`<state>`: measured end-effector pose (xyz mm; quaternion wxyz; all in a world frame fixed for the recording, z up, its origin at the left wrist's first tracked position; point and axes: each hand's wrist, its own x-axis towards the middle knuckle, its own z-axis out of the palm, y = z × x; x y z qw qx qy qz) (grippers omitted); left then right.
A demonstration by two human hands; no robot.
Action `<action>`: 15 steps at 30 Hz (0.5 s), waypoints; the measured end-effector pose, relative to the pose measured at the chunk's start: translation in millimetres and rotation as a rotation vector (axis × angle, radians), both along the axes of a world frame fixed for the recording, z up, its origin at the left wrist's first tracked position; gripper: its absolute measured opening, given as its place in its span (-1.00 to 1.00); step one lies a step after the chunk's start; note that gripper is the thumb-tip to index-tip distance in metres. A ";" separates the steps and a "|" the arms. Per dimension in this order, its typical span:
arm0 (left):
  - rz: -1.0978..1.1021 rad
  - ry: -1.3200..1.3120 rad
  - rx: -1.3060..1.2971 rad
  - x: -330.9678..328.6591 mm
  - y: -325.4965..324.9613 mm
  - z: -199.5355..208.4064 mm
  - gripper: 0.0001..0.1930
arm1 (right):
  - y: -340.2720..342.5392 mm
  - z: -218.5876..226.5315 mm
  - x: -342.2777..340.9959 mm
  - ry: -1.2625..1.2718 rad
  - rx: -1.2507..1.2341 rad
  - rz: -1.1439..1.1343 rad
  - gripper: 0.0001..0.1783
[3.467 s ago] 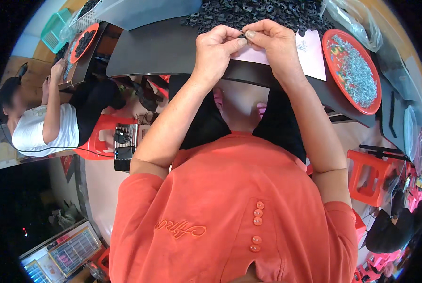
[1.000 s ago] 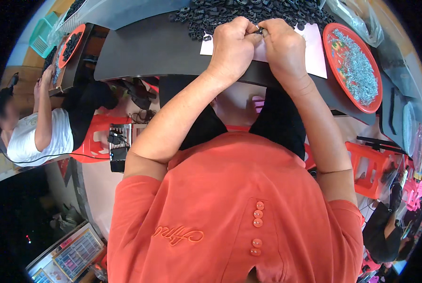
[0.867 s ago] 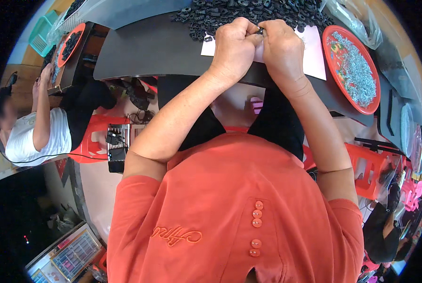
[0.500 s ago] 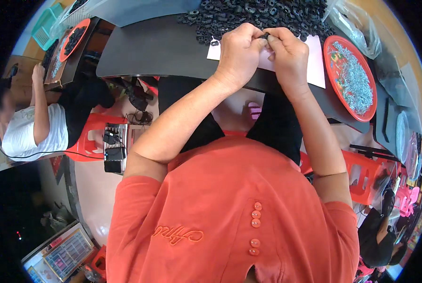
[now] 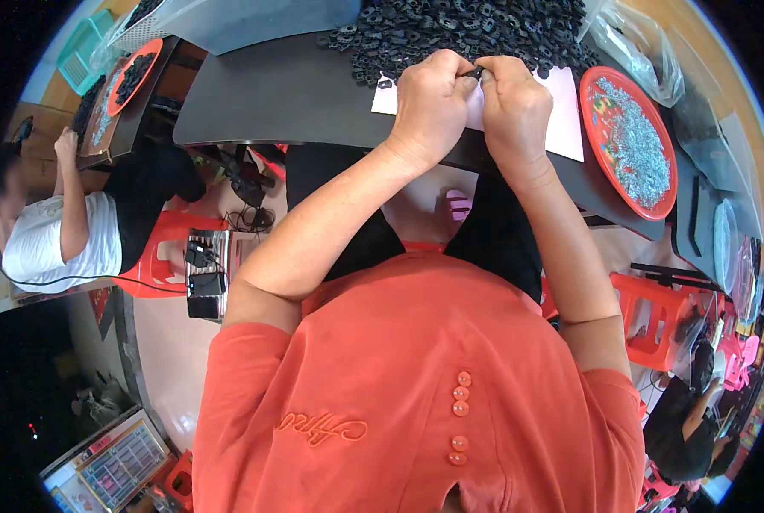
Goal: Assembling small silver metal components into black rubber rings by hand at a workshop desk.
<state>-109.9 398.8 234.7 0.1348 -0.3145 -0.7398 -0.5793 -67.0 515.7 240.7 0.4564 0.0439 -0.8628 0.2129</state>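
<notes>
My left hand and my right hand meet over the near edge of the dark table. Between their fingertips they pinch one small black plastic part, mostly covered by the fingers. Both hands are closed on it. Beneath them lies a sheet of pale paper. Just beyond the hands spreads a big heap of similar black plastic parts. To the right of my right hand, a red oval tray holds many tiny silvery metal pieces.
A grey bin stands at the back left of the table. Clear plastic bags lie at the back right. At the far left a person in a white shirt sits at another table with a red tray.
My right hand has turned, its fingers now curled more tightly around the black part. Both hands stay close together above the paper. The whole view has shifted slightly.
</notes>
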 end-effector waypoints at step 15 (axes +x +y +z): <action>0.081 0.021 0.006 1.1 -1.2 1.4 -0.92 | -9.0 -0.8 -6.6 0.065 0.178 -0.113 -0.83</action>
